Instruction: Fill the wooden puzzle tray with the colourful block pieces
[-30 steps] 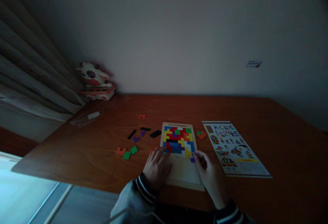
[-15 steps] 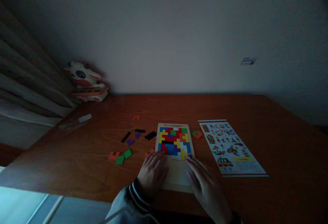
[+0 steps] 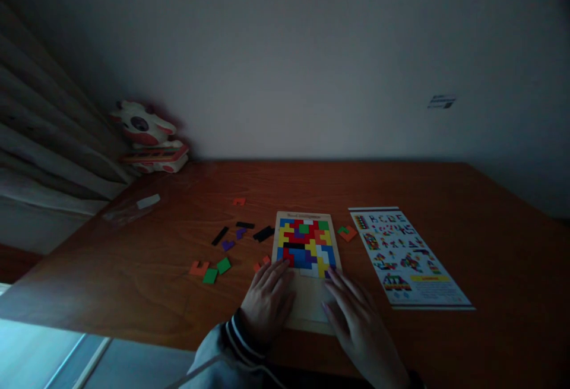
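Note:
A wooden puzzle board lies in front of me, its upper part filled with coloured block pieces and its lower part bare wood. My left hand rests over the board's left edge, fingers stretched out, fingertips beside a red piece. On the right side, my right hand has its fingers extended and the thumb apart. Its fingertips touch a purple piece at the lower right of the filled area. Part of that piece is hidden under the fingers.
Loose black pieces, purple pieces, green pieces and orange pieces lie left of the board. An orange-and-green pair sits to its right, near a printed pattern sheet. A cow-shaped toy keyboard and plastic bag stand farther left.
The view has shifted slightly. Both hands stay in nearly the same places on the board, and the pieces have not visibly moved.

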